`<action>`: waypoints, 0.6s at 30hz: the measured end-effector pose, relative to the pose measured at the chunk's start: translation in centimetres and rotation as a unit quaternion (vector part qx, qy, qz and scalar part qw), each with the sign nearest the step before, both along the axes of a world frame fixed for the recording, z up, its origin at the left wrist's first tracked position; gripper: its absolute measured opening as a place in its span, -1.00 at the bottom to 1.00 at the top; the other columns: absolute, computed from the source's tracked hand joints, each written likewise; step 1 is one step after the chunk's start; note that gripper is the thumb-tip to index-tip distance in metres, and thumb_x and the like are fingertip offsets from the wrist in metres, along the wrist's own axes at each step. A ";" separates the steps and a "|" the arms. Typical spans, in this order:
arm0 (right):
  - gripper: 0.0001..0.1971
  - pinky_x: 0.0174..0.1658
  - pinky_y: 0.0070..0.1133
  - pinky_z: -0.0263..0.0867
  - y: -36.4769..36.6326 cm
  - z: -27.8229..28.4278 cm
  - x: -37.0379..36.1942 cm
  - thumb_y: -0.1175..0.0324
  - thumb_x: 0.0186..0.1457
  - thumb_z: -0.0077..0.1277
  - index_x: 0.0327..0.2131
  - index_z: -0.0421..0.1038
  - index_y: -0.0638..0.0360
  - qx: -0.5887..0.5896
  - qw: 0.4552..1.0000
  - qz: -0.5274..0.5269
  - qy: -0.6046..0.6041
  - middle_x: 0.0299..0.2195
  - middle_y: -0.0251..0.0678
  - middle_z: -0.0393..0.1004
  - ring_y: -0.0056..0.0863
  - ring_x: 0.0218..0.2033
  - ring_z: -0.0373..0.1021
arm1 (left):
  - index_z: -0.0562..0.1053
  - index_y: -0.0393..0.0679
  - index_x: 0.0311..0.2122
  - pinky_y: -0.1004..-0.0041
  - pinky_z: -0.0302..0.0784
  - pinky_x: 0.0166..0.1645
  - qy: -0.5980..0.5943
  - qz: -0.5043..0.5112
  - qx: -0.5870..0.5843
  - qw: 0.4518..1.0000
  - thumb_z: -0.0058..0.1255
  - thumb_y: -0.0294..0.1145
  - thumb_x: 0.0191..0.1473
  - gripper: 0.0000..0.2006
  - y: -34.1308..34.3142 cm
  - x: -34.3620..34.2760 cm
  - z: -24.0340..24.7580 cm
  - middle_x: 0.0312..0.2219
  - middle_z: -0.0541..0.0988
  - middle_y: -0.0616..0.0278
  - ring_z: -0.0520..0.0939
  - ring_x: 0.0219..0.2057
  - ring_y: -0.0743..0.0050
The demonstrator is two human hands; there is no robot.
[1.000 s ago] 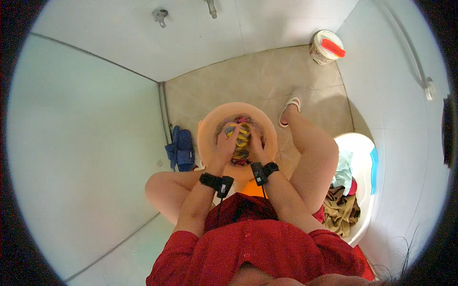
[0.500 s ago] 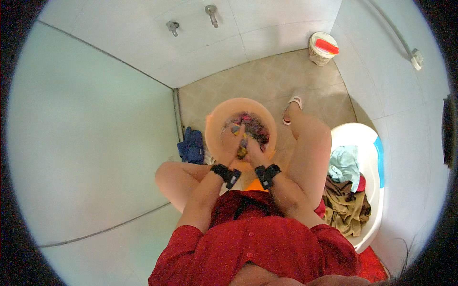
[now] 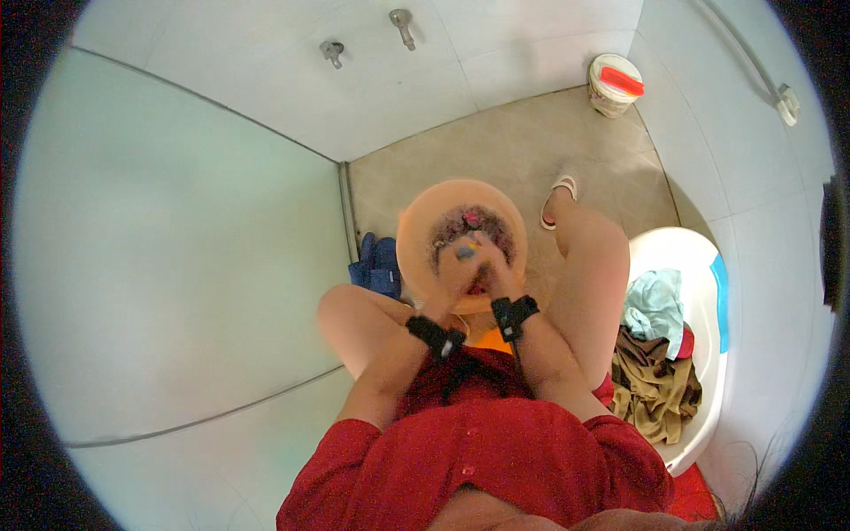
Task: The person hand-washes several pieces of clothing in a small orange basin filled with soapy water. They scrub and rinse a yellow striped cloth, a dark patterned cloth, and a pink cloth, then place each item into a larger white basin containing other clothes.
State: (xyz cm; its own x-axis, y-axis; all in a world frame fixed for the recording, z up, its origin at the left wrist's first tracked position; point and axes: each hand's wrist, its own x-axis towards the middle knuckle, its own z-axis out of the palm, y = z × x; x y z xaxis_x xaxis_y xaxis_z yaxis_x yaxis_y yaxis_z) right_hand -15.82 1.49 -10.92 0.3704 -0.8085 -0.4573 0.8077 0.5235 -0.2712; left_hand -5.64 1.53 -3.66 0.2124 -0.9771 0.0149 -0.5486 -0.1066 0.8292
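Both my hands are close together inside a peach-coloured plastic basin [image 3: 418,221]. Dark, multicoloured patterned cloth [image 3: 452,228], with a bright pink patch, lies wet in the basin. My left hand [image 3: 457,268] is curled around a bunched part of it, and a bit of blue and yellow shows at the fingers. My right hand [image 3: 501,265] closes on the same bunch from the right side. Motion blurs the fingers, and some of the bunched cloth is hidden between the palms. Each of my wrists wears a black strap.
On the right, a white tub [image 3: 711,389] holds piled clothes [image 3: 655,380], pale blue and brown. Blue slippers [image 3: 376,265] lie left of the basin, by a frosted glass panel [image 3: 204,248]. A white bucket [image 3: 611,102] with a red object on top stands in the far corner. Two taps [image 3: 403,31] project from the wall.
My hands have drawn together and curled around the cloth; before, they were stretched further forward over it. The whole view has shifted slightly, so everything sits further right.
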 end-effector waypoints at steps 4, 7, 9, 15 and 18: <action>-0.58 -0.15 -0.41 0.30 -1.3 -1.9 1.2 0.08 0.25 -0.17 -0.10 0.37 0.29 -0.104 0.951 0.128 0.261 -0.26 -0.25 0.45 -0.32 -0.23 0.41 | 0.49 -0.30 -0.40 0.30 0.42 -0.32 0.040 0.011 0.014 0.999 0.11 -0.14 -0.01 -0.66 0.5 -0.4 -1.4 -0.50 0.55 0.03 0.56 -0.43 0.17; -0.58 -0.13 -0.38 0.28 -1.6 -1.6 3.6 0.16 0.29 -0.25 0.01 0.32 0.32 -0.240 0.665 0.348 0.616 -0.10 -0.23 0.42 -0.23 -0.19 0.40 | 0.49 -0.30 -0.39 0.29 0.43 -0.29 0.081 0.040 0.062 0.994 0.13 -0.15 -0.02 -0.66 -1.0 1.5 -2.2 -0.47 0.56 0.01 0.55 -0.40 0.16; -0.59 -0.15 -0.40 0.30 -1.6 -0.6 3.6 0.17 0.30 -0.28 0.05 0.32 0.24 -0.161 0.764 0.286 0.555 -0.01 -0.23 0.39 -0.26 -0.17 0.40 | 0.50 -0.30 -0.38 0.28 0.43 -0.27 0.090 0.065 0.027 0.993 0.13 -0.16 -0.03 -0.66 -1.2 1.5 -2.1 -0.45 0.56 -0.01 0.55 -0.39 0.15; -0.64 -0.22 -0.42 0.30 -1.6 -0.5 0.1 0.19 0.28 -0.27 -0.07 0.33 0.27 -0.092 0.947 0.114 0.286 -0.19 -0.11 0.41 -0.30 -0.26 0.40 | 0.52 -0.33 -0.32 0.28 0.45 -0.27 0.052 0.015 0.014 0.998 0.10 -0.17 -0.02 -0.65 -0.2 -1.1 0.7 -0.50 0.59 -0.07 0.59 -0.44 0.10; -0.61 -0.36 -0.37 0.31 -1.3 -2.4 2.5 0.20 0.27 -0.30 -0.23 0.37 0.41 -0.260 0.733 0.195 0.597 -0.38 -0.02 0.44 -0.20 -0.41 0.41 | 0.52 -0.29 -0.24 0.24 0.45 -0.09 0.007 0.067 0.173 0.983 0.11 -0.14 0.00 -0.62 -2.3 0.5 2.0 -0.29 0.60 -0.06 0.58 -0.23 0.01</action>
